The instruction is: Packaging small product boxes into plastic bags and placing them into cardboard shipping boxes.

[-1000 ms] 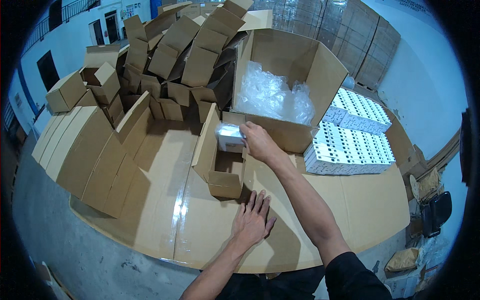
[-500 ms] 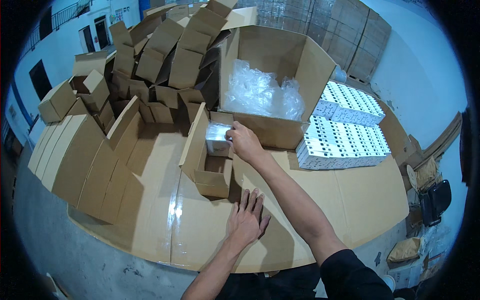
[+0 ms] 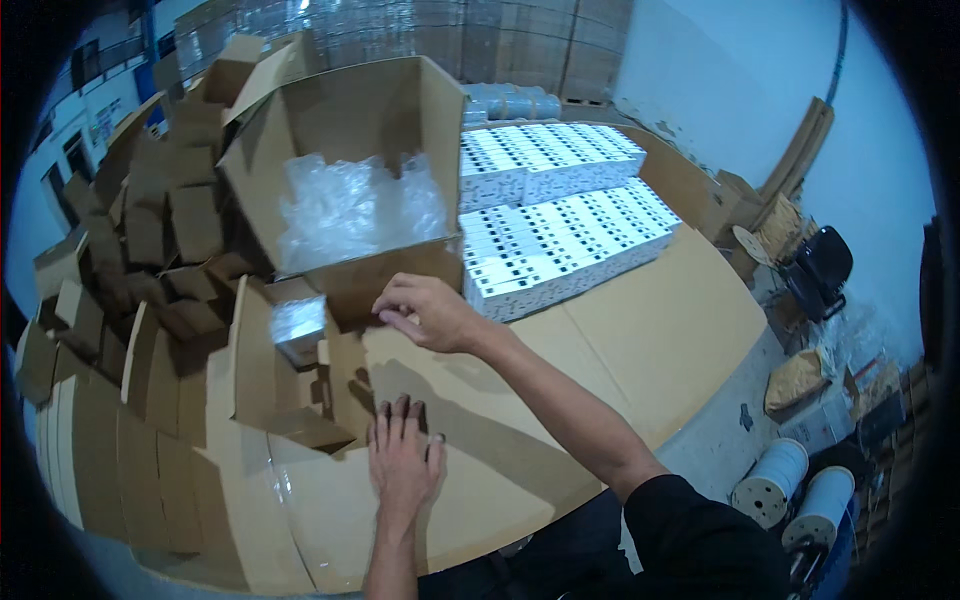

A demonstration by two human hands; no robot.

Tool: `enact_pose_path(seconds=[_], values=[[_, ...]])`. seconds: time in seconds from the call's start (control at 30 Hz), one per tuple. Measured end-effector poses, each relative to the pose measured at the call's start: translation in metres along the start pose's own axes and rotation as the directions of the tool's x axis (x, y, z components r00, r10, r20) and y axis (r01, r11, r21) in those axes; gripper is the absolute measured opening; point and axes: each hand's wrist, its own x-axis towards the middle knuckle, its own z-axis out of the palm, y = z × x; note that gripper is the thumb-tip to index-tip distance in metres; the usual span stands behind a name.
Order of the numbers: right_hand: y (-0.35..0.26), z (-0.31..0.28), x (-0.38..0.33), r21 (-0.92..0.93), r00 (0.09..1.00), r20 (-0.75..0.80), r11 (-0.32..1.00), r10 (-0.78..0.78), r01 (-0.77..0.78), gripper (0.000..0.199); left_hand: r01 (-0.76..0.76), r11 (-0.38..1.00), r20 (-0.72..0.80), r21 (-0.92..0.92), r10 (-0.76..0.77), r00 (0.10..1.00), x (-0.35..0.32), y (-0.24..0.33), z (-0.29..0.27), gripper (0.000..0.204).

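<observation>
A small brown cardboard box (image 3: 255, 380) stands with its flaps up, left of my hands. Inside it, toward the far end, sits a shiny, clear-wrapped block (image 3: 300, 325). My right hand (image 3: 430, 312) hovers right of this box, its fingers curled in with nothing visible in them. Palm down on the cardboard-covered table (image 3: 520, 400), my left hand (image 3: 405, 460) lies with fingers spread, close to the small box's near right side. Beyond my right hand is a large open carton (image 3: 365, 280) holding crumpled clear plastic (image 3: 360, 205).
Rows of white boxes with dark marks (image 3: 565, 240) are stacked on the right. Many folded-open brown cartons (image 3: 170, 210) pile up at the left. White cable spools (image 3: 770, 482) and a black chair (image 3: 818, 270) stand on the floor at the right.
My right hand has come away from the wrapped block and moved right of the small box. The view has swung to the right. My left hand stays flat on the table.
</observation>
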Motion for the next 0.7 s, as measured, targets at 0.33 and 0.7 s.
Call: enact_pose_path(seconds=[0.33, 0.7], values=[[0.115, -0.155, -0.033, -0.393, 0.931, -0.293, 0.86, 0.218, -0.325, 0.034, -0.014, 1.0, -0.096, -0.012, 0.013, 0.995, 0.042, -0.01, 0.017, 0.045], [0.222, -0.211, -0.019, -0.532, 0.805, -0.491, 0.617, 0.333, -0.58, 0.053, 0.004, 1.0, -0.181, 0.012, -0.002, 0.984, 0.086, -0.019, 0.027, 0.038]])
